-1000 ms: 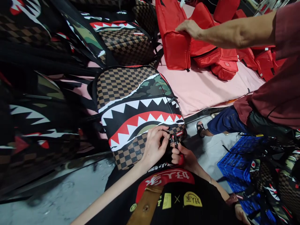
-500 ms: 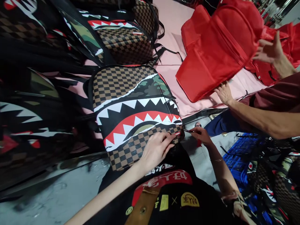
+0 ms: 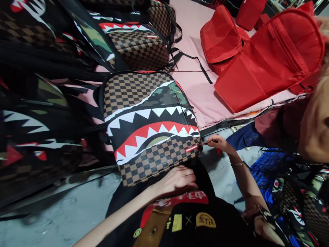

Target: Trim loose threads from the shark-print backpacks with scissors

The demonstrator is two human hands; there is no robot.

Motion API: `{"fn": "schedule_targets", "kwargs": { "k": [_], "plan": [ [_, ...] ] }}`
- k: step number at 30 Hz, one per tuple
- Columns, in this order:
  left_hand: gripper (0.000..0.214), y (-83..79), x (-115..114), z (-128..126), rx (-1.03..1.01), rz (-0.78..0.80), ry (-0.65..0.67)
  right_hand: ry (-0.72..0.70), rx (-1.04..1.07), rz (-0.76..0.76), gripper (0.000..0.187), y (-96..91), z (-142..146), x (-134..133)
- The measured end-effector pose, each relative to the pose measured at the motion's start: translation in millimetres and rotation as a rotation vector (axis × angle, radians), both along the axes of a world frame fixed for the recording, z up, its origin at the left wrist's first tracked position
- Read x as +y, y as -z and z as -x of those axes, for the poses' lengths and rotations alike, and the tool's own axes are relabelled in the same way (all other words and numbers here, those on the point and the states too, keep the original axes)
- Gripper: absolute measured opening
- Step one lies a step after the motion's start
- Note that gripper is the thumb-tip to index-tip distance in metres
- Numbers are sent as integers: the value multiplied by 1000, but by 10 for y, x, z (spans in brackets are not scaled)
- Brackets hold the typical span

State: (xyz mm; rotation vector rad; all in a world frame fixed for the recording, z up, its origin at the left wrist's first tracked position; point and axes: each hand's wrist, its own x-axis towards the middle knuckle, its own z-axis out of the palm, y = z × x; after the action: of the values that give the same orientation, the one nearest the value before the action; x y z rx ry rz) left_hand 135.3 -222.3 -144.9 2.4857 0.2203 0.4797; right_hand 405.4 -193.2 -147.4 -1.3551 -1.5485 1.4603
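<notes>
A backpack (image 3: 151,127) with a brown-and-black check, a camouflage patch and a toothed shark mouth lies tilted over the pink table's edge and my lap. My right hand (image 3: 219,142) is closed in a pinch on a thin dark pointed tool. Its tip meets the backpack's lower right corner, beside a small red label (image 3: 191,149). Whether the tool is scissors or tweezers is too small to tell. My left hand (image 3: 180,178) rests at the backpack's bottom edge over my lap, fingers curled inward. Its fingertips are hidden, and so is anything in them.
Similar shark-mouth backpacks (image 3: 33,127) crowd the left, with another (image 3: 138,44) behind. Red bag pieces (image 3: 267,72) lie on the pink table (image 3: 190,82), a co-worker at their right. A blue crate (image 3: 264,168) and more patterned bags (image 3: 295,202) stand at the lower right.
My left hand has moved off the red label, down to the backpack's bottom edge. My right hand stays near the corner. The co-worker has shifted a red piece to the right.
</notes>
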Motion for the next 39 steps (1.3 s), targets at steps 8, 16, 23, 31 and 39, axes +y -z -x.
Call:
{"fn": "schedule_targets", "kwargs": {
  "k": [8,16,23,31,39],
  "plan": [
    [36,41,-3,23,4,56,-108,-25,-43,25,24,-79,67,114],
    [37,-125,12,39,63,61,-123,-2,-32,122,23,-74,-30,85],
    [36,-119,17,38,51,94,-123,8,-77,132,23,-80,55,102],
    [37,-134,12,36,64,76,-136,-53,-46,88,29,-35,-25,133],
    [39,-31,-3,23,50,109,-138,-106,2,36,29,-15,82,189]
  ]
}}
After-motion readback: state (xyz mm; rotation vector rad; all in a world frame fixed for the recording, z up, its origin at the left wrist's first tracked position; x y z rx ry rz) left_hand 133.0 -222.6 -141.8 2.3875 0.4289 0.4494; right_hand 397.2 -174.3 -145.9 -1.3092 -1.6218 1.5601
